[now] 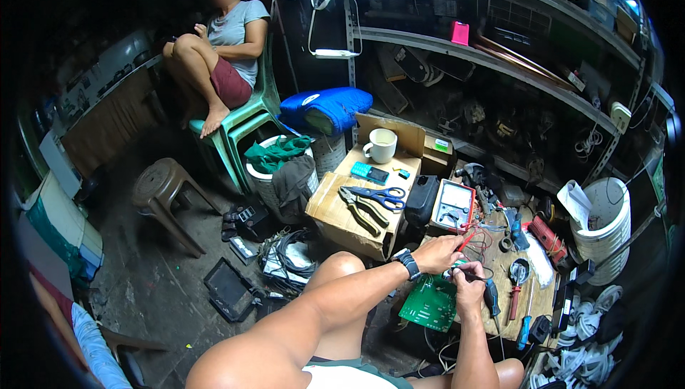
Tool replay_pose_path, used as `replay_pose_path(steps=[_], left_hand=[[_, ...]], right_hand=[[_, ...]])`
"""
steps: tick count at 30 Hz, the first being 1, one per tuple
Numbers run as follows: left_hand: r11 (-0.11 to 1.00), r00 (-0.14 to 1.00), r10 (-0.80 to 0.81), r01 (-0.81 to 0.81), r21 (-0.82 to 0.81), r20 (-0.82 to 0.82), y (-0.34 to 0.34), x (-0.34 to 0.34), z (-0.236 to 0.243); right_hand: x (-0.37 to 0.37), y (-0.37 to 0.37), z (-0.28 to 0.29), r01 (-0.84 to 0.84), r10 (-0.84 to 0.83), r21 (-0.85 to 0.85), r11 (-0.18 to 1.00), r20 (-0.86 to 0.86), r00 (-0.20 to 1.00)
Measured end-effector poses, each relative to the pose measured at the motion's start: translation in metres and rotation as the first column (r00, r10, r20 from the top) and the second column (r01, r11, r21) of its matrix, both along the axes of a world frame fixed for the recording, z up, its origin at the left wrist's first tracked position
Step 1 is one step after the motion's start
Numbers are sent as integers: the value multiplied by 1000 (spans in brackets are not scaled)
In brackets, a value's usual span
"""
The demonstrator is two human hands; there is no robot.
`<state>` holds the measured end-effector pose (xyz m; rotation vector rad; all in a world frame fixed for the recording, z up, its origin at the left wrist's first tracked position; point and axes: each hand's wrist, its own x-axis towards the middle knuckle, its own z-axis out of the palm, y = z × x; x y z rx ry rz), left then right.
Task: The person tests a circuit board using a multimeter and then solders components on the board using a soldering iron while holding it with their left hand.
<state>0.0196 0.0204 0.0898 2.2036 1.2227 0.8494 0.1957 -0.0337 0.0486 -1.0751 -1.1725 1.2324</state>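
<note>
Both your hands (457,272) at work beside the green circuit board

Your left hand (437,255), with a wristwatch (407,265) behind it, reaches in from the left above the green circuit board (427,307). Its fingers are bent and drawn close at a red probe (467,241); whether they pinch it cannot be told from this view. Your right hand (469,292) is closed, fingers and thumb brought together on a slim black tool (473,275) just above the board's upper right corner. The tool's tip cannot be made out.

The board lies below your left hand and left of your right, at the near left edge of the wooden worktop (544,293); what bears it is hidden. Beyond your hands stands a meter (454,205) with a white face. On the cardboard box (330,198) to the left you have pliers (363,212) with spread handles, touching or near blue-handled scissors (385,196), and a white mug (382,146) behind.
</note>
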Motion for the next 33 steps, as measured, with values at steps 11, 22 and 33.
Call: replay_pose_path(steps=[11,22,33], left_hand=[[992,998,-55,57,-109,17,-16,-10,29],[995,958,35,-8,-96,284,-2,-24,-30],[996,996,-23,30,-81,88,10,-25,-26]], right_hand=[[6,-1,1,67,-67,12,998,0,998],[24,-16,-13,63,-101,122,991,334,937],[7,-10,-7,74,-90,65,995,288,953]])
